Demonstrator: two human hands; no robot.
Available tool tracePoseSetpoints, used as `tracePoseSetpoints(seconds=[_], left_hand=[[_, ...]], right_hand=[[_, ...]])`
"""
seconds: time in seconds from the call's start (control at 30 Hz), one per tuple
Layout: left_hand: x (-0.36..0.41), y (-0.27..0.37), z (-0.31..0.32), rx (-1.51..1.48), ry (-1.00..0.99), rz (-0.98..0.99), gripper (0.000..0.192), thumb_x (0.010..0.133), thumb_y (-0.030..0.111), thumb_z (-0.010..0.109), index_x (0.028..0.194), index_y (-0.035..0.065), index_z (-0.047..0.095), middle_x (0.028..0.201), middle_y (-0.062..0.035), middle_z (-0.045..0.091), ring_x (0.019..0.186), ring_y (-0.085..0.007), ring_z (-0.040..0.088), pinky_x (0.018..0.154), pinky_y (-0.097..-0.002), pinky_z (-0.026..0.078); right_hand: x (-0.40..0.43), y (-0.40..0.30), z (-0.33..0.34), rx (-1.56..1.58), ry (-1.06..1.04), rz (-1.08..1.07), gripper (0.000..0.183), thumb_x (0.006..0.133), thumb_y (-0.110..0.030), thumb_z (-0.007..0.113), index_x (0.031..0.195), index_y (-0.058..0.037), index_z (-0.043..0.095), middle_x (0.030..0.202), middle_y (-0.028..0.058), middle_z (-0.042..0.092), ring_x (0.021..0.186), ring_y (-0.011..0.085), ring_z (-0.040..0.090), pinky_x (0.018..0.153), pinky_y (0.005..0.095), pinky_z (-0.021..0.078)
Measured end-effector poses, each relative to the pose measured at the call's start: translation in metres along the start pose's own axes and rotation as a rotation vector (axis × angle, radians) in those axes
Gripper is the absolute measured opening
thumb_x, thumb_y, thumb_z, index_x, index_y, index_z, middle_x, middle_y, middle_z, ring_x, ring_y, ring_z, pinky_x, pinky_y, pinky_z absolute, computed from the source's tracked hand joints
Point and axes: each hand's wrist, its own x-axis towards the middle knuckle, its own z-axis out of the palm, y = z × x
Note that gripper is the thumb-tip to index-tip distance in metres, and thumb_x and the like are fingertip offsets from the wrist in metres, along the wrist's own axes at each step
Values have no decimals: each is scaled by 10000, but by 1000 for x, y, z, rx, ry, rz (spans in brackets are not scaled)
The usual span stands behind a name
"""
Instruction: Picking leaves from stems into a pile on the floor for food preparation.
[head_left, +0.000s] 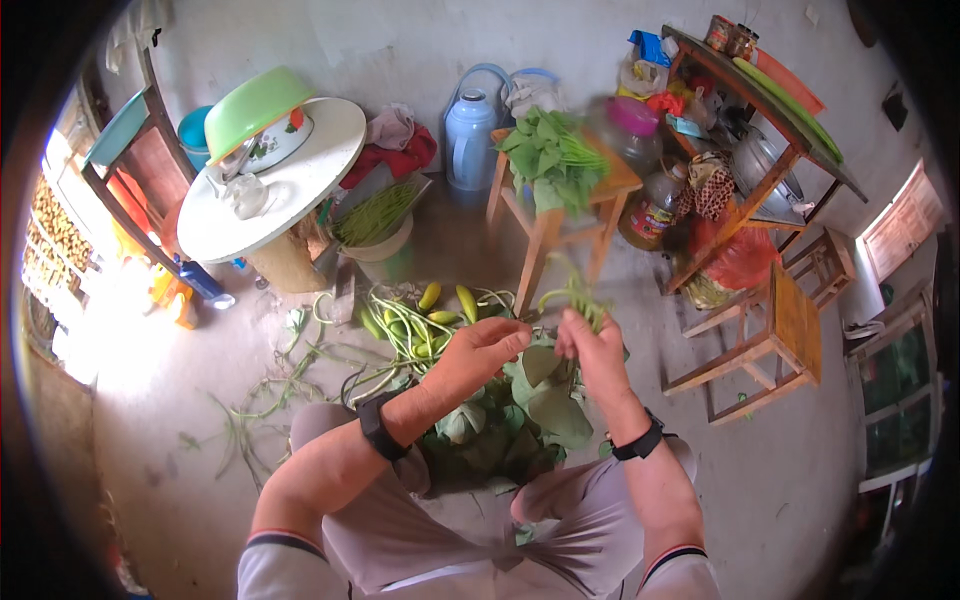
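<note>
My right hand (594, 346) is closed around a small bunch of green leafy stems (577, 300), slightly blurred, with tips pointing up and large leaves hanging below. Close by on the left, my left hand (486, 346) has its thumb and fingers apart and no item visible in it. Beneath both hands lies a heap of broad green leaves (551, 405) between my knees. Beyond my left hand, long green beans (405, 330) and several yellow-green cucumbers or gourds (466, 303) rest on the floor. Leafy greens (551, 157) are piled on a wooden stool (619, 176).
Loose vines (292, 382) trail on the floor at left. A bucket of thin green stems (379, 232) stands beside a round white table (300, 180) with basins. A blue thermos (471, 142) is by the wall. At right are another wooden stool (796, 330) and a loaded shelf (780, 112).
</note>
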Motion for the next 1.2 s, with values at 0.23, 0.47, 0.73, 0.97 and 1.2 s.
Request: tracePoseSetpoints(seconds=[0.23, 0.47, 0.73, 0.97, 1.2], left_hand=[[6, -12, 4, 135, -56, 94, 438, 853, 289, 664, 1184, 17, 575, 1091, -67, 610, 1012, -157, 562, 857, -306, 459], [9, -21, 7, 207, 70, 206, 497, 807, 293, 689, 1206, 29, 557, 1032, -82, 620, 880, -148, 605, 788, -284, 488], [7, -9, 7, -101, -104, 50, 552, 869, 317, 639, 1300, 24, 458, 1060, -50, 605, 929, -115, 564, 839, -277, 451], [7, -18, 10, -255, -129, -19, 600, 868, 295, 650, 1332, -2, 411, 1120, -82, 585, 1006, -141, 557, 919, -302, 426], [11, -31, 11, 51, -81, 88, 605, 811, 259, 634, 1327, 22, 423, 1081, -103, 596, 1004, -189, 583, 891, -311, 443]], right_hand=[[1, -4, 2, 391, -68, 34, 207, 932, -236, 542, 890, -35, 523, 701, 26, 523, 594, 115, 496, 597, 290, 454], [-4, -1, 8, 222, -155, 29, 234, 950, -250, 516, 984, -24, 565, 785, 32, 587, 687, 119, 543, 643, 254, 457], [-10, 9, 17, 54, -239, -3, 273, 965, -241, 496, 1119, -21, 546, 842, 5, 586, 699, 67, 532, 586, 201, 440], [-11, 2, 20, 67, -211, -9, 261, 964, -247, 496, 1085, -24, 557, 827, 0, 568, 716, 73, 525, 624, 216, 440], [-11, 4, 18, 47, -237, 5, 252, 956, -271, 512, 1022, -37, 579, 790, -20, 532, 746, 67, 483, 658, 218, 406]])
